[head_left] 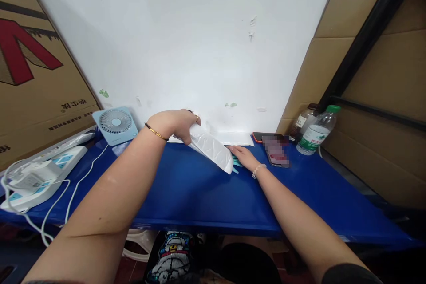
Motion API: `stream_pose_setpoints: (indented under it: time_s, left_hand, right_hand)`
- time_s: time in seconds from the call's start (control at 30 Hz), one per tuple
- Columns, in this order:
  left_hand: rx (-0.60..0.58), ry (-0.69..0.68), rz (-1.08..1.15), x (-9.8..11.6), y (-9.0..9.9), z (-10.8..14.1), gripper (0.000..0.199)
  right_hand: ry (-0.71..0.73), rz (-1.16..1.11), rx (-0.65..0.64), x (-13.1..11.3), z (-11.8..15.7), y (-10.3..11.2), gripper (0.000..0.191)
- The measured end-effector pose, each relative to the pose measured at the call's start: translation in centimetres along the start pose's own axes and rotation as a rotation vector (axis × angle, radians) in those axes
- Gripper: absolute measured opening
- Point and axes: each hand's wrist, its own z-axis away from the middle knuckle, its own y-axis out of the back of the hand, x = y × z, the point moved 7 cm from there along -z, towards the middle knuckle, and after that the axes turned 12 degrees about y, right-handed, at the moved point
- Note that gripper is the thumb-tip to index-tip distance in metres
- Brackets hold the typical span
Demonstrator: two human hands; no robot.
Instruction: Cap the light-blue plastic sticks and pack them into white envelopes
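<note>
My left hand [184, 125] grips the upper left end of a white quilted package [214, 148], which slants down to the right over the blue table. Its lower right end reaches close to my right hand [243, 156]. Under the fingers of that hand, a teal thing with thin prongs [235, 165] sticks out beside the package. Most of the teal thing is covered, so its kind does not show. My right fingers bend over it, close to the tabletop. A flat white strip [233, 138] lies behind both hands along the wall.
On the left stand a light blue fan [116, 125] and a white power strip [63, 177] with chargers and cables. To the right are a phone [277, 153], a green-capped bottle [314, 133] and a brown bottle [302, 122]. Cardboard flanks the blue table [199, 204] on both sides.
</note>
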Motion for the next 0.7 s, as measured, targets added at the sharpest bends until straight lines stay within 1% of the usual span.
stream_pose_setpoints:
  time_s: [0.1,0.17,0.2,0.27,0.3,0.33,0.4,0.43,0.5,0.53,0.57,0.6,0.67,0.7]
  left_hand:
    - [0.099,-0.026,0.004,1.4,3.7,-0.4,0.022]
    - [0.186,-0.043,-0.011,2.2,6.8,-0.6,0.025]
    - [0.237,-0.061,-0.016,2.7,8.4,-0.7,0.026]
    - [0.324,-0.075,-0.031,3.2,11.6,-0.8,0.029]
    - [0.338,-0.07,-0.05,3.4,12.9,-0.8,0.029]
    - [0.324,-0.065,-0.079,3.6,13.9,-0.7,0.03]
    - [0.301,-0.051,-0.146,4.2,15.5,0.2,0.03]
    - [0.3,-0.035,-0.184,4.7,16.0,1.0,0.029]
    - [0.367,0.027,-0.264,5.9,16.9,3.6,0.027]
    - [0.365,0.069,-0.316,6.6,16.7,5.2,0.029]
    - [0.32,0.104,-0.387,7.4,16.1,6.9,0.034]
    - [0.228,0.119,-0.491,8.2,15.0,8.6,0.041]
    - [-0.021,0.116,-0.804,9.1,12.0,11.9,0.039]
    - [-0.104,0.088,-0.961,9.3,10.8,13.4,0.039]
  right_hand:
    - [0.085,0.002,-0.146,-1.5,0.4,-0.8,0.043]
    - [0.17,0.054,-0.247,-2.6,0.7,-1.4,0.053]
    - [0.205,0.09,-0.282,-3.0,0.8,-1.6,0.058]
    - [0.245,0.15,-0.32,-3.3,0.9,-1.9,0.061]
    - [0.252,0.169,-0.329,-3.2,0.9,-2.0,0.059]
    - [0.253,0.178,-0.335,-3.2,0.9,-2.0,0.056]
    - [0.252,0.188,-0.349,-2.9,0.9,-2.2,0.051]
    - [0.252,0.193,-0.354,-2.8,0.9,-2.3,0.05]
    - [0.254,0.202,-0.36,-2.8,0.8,-2.3,0.047]
    - [0.258,0.204,-0.363,-2.8,0.9,-2.3,0.047]
    - [0.262,0.205,-0.367,-2.9,0.9,-2.3,0.047]
    - [0.265,0.204,-0.369,-3.0,0.9,-2.3,0.046]
    - [0.271,0.192,-0.379,-3.2,1.0,-2.4,0.047]
    - [0.274,0.183,-0.385,-3.3,1.0,-2.5,0.047]
